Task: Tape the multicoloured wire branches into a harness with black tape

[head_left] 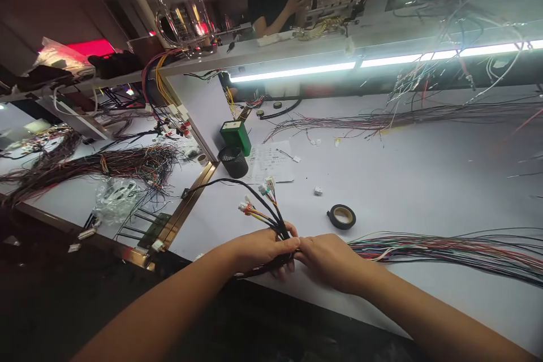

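Head view: the left hand is closed around a wire harness at the near edge of the white workbench. Its fingers wrap the bundle where the branches fan up to small white connectors. The right hand meets it fingertip to fingertip, pinched narrow on the same bundle; what lies under its palm is hidden. A long spread of loose coloured wires runs from that hand off to the right. A roll of black tape lies near, just behind the right hand, with a stray connector beyond it. Farther back stand a black mesh cup, a green box and a printed sheet. Another person is well behind the shelf.

As I judge it, the risk is in the pinch. A slack hold could let strands slip out and mix with the loose spread. A hard tug could strain the thin leads at the connectors.
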{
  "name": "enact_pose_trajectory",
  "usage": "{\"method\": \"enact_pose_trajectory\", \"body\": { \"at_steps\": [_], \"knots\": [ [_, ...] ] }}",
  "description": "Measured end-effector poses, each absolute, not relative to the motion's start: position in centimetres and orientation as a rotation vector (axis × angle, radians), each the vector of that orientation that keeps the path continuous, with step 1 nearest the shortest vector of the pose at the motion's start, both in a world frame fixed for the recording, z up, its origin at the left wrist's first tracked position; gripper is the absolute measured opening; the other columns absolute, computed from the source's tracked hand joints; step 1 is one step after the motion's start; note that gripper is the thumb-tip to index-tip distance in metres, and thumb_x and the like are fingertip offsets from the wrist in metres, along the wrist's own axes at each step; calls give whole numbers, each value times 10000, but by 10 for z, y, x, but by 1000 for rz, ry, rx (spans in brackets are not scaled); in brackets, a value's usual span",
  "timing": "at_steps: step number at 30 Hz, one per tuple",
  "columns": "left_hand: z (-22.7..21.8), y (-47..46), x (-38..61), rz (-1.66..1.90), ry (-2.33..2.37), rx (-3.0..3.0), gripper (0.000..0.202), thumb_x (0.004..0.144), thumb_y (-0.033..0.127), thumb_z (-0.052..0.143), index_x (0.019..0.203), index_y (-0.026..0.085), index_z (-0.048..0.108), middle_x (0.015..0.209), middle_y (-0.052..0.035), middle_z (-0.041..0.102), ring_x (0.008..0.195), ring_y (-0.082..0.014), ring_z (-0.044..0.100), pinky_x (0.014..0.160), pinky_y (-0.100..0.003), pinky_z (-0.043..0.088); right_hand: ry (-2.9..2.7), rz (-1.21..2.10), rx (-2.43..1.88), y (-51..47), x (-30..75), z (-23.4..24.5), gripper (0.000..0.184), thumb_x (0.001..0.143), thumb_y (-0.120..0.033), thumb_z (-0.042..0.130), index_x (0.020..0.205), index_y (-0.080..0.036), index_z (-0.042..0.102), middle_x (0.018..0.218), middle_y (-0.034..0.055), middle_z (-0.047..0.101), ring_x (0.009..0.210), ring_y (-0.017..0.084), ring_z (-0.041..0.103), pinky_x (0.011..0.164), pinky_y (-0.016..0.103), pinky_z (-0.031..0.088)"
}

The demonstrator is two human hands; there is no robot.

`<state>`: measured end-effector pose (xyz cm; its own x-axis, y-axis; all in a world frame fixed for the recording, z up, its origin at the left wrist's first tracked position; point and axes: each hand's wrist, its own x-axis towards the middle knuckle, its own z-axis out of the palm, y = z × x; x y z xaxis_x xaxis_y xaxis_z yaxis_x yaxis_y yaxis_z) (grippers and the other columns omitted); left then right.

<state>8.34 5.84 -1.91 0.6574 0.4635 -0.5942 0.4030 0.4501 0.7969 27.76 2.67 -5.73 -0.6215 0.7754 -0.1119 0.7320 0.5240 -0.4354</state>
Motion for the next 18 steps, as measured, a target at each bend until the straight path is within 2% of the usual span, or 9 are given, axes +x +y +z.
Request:
{"method": "enact_pose_trajectory", "body": {
  "at_steps": [3,5,8,10,12,15,18],
  "knots": [
    [-19,55,86,105,957,1139,391,797,525,618,950,218,431,622,56,515,441,-65,380,442,-189,251,-2684,595,-1307,26,277,-63,168,962,-214,460,938,-242,624,821,9,695,676,200,653,512,269,272],
    [-22,53,90,163,1019,1148,331,806,479,606,909,211,442,606,61,483,464,-66,338,449,-199,218,-2673,549,-1343,26,276,-65,174,969,-227,454,946,-212,625,820,35,692,672,215,651,501,270,275],
    [-25,49,94,182,1058,1223,260,813,423,579,881,202,460,618,53,487,509,-81,354,484,-215,242,-2638,553,-1399,24,275,-66,266,995,-346,432,907,-192,630,796,44,692,672,223,654,508,274,325],
    [-25,47,95,187,1066,1316,227,817,397,566,884,198,479,635,50,494,553,-94,396,527,-222,291,-2604,568,-1363,21,279,-64,238,979,-388,472,934,-217,631,817,17,697,697,206,657,534,269,383],
    [-23,45,94,196,1083,1450,211,827,392,550,890,195,505,671,42,506,623,-115,452,600,-236,354,-2543,565,-1294,17,289,-61,224,935,-400,555,1084,-238,600,938,17,693,811,202,651,645,279,460],
    [-17,40,91,202,1165,1669,216,852,415,514,894,204,536,777,16,550,763,-159,514,730,-272,400,-2391,381,-1322,18,321,-64,408,912,-413,573,1254,-200,508,1170,99,610,1049,251,571,886,384,456],
    [-11,31,90,165,1236,1827,212,877,418,470,941,231,546,871,2,587,858,-187,534,808,-291,393,-2312,88,-1482,25,358,-76,352,932,-367,490,1222,-175,541,1230,141,554,1089,295,529,896,459,450]
  ]
}}
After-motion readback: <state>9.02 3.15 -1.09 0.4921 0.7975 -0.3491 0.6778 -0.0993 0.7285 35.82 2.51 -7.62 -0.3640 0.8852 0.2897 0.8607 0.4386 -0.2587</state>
